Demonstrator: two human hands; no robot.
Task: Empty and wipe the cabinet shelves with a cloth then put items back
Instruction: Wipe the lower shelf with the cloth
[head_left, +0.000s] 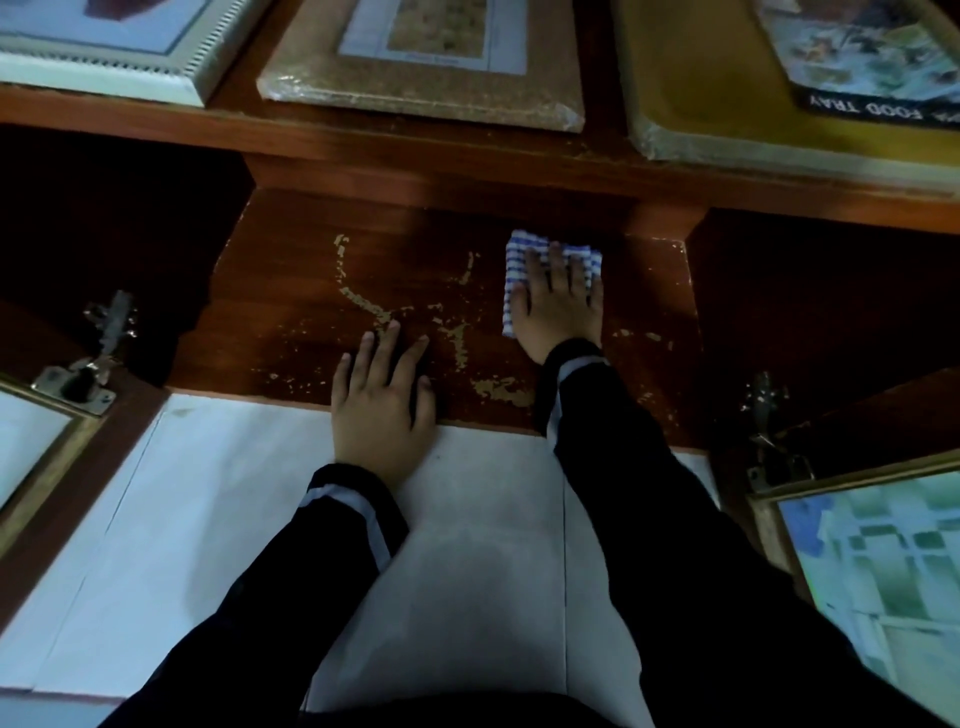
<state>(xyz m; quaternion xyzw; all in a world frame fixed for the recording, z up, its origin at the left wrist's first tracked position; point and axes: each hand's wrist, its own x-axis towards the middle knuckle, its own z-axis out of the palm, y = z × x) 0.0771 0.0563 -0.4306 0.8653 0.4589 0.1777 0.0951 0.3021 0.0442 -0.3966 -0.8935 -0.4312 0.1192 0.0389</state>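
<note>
Cloth (519, 260) lies flat under my right hand (558, 306) — fingers straight, pressing it onto the shelf (291, 291), its striped edge showing past my fingertips. My left hand (382, 405) rests flat at the shelf's front edge, the cloth well apart to its right.

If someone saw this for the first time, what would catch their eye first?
The striped cloth, blue and white against the dark wood, lies under the right hand, which presses it flat at the back right of the shelf. The left hand rests flat at the shelf's front edge, with pale chipped marks scattered across the surface. Above, framed pictures lie on the cabinet top.
</note>
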